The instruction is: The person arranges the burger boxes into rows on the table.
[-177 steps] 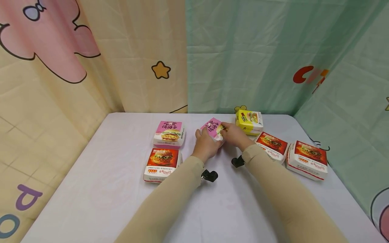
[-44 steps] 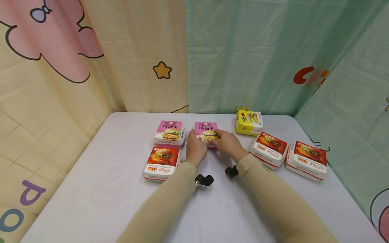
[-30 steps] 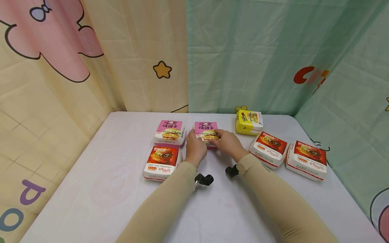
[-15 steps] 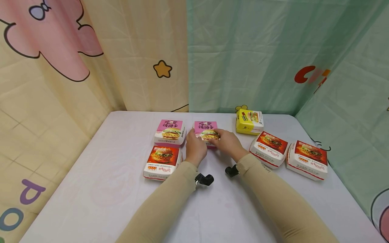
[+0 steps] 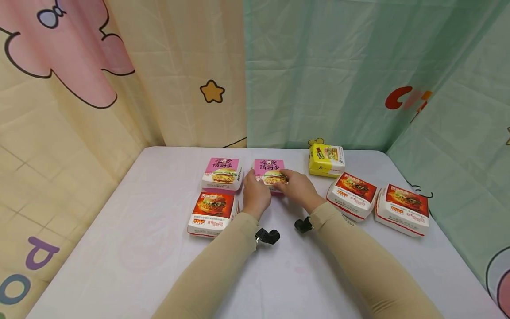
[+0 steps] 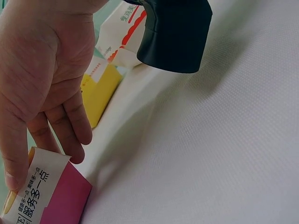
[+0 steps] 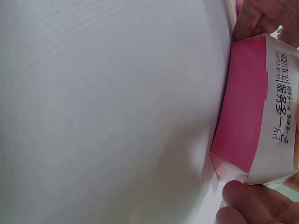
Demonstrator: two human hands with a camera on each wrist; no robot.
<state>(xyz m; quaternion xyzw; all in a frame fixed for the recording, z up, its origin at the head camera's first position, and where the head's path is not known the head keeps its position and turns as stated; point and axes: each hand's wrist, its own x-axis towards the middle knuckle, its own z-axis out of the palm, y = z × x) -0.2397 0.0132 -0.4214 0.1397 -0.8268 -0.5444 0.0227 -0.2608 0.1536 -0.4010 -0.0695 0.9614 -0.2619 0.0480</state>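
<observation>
A pink and white paper burger box [image 5: 269, 166] stands near the far middle of the table, squared to its back edge. My left hand [image 5: 256, 192] holds its left side, thumb over the near edge of the lid. On the right side my right hand [image 5: 299, 188] grips it, with the thumb on the printed burger. The right wrist view shows the box's magenta lower front [image 7: 245, 102] low on the cloth, with fingers [image 7: 254, 203] at the right-hand corner. In the left wrist view the hand [image 6: 44, 79] reaches down to the box [image 6: 60, 196].
To the left stand another pink burger box [image 5: 221, 173] and a red and white one [image 5: 212, 212] in front of it. A yellow burger box [image 5: 326, 159] and two red ones [image 5: 352, 195] [image 5: 403, 210] stand to the right. Patterned curtains [image 5: 318, 66] rise behind the white table [image 5: 119, 248].
Since the oldest frame the held pink box has turned from slanted to straight and shifted slightly left and nearer, both hands with it. Over the last second and a half the hands stay still.
</observation>
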